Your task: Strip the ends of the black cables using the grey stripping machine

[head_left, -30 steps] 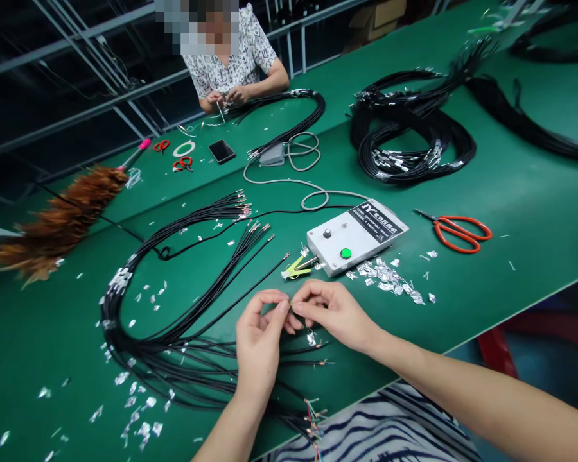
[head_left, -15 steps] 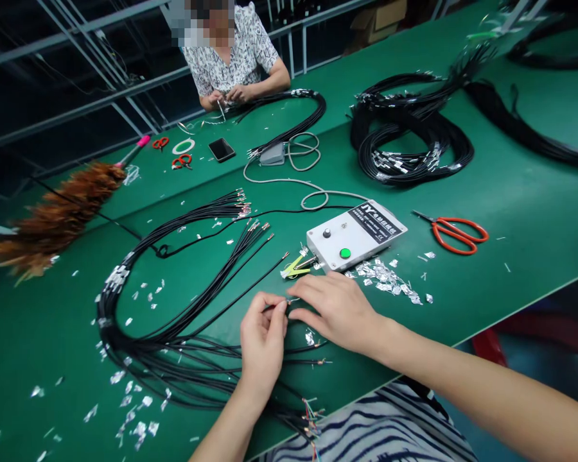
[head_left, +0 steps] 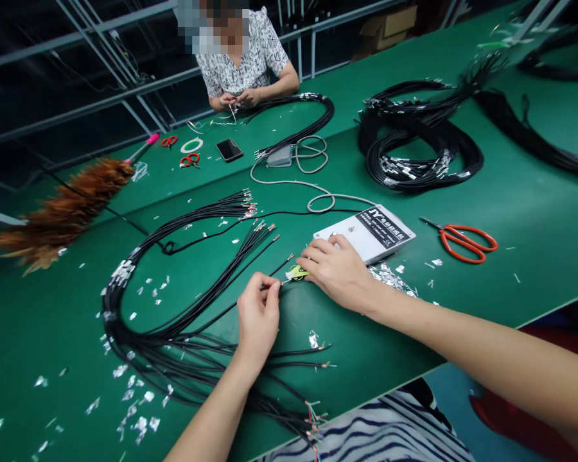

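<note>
My left hand (head_left: 259, 321) pinches the end of a black cable, with a short, thin wire tip sticking out toward the right. That tip reaches the white end of a yellow-green clip (head_left: 297, 273) at the front of a white control box (head_left: 332, 230). My right hand (head_left: 340, 273) closes its fingers on the clip, and its back hides the box's knob and green button. The bundle of black cables (head_left: 115, 311) curves over the table on the left, its stripped ends fanning out near my left hand and by the table edge.
Foil scraps (head_left: 390, 276) lie beside the box, and red-handled scissors (head_left: 467, 242) rest to its right. Coiled cables (head_left: 424, 144) are farther back. Across the table, a person (head_left: 245, 64) handles thin wires near a phone (head_left: 229, 150). A feather duster (head_left: 72, 205) lies left.
My right hand has moved up and left from the cable end onto the clip, covering the green button. My left hand has brought the wire tip up to the clip. The view has shifted slightly.
</note>
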### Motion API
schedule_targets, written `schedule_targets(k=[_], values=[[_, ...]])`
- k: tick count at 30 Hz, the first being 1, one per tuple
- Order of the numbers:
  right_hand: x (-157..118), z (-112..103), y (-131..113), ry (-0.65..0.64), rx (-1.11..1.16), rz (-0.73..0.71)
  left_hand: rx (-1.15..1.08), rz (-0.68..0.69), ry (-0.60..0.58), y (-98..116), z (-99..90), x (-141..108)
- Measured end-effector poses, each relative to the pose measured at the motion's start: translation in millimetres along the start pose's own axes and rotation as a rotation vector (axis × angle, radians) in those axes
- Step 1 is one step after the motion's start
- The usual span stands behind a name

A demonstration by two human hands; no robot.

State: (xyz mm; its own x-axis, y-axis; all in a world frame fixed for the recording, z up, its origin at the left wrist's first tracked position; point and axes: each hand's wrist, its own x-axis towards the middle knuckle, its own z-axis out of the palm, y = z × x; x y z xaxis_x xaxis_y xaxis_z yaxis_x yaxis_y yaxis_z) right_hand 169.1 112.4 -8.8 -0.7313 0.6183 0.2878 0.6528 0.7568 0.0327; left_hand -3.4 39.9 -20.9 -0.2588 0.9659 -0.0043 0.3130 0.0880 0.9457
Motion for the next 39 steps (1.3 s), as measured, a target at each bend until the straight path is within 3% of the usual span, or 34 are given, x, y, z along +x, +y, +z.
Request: schedule_targets(k=[15,39], values=[[7,5,3,-0.007,-0.020,-0.024,0.052,0.009,-0.021,-9,11.9,13],[6,0,1,-0.029,0.023,0.024,0.107,0.036,-0.022,-14,11.3,16]])
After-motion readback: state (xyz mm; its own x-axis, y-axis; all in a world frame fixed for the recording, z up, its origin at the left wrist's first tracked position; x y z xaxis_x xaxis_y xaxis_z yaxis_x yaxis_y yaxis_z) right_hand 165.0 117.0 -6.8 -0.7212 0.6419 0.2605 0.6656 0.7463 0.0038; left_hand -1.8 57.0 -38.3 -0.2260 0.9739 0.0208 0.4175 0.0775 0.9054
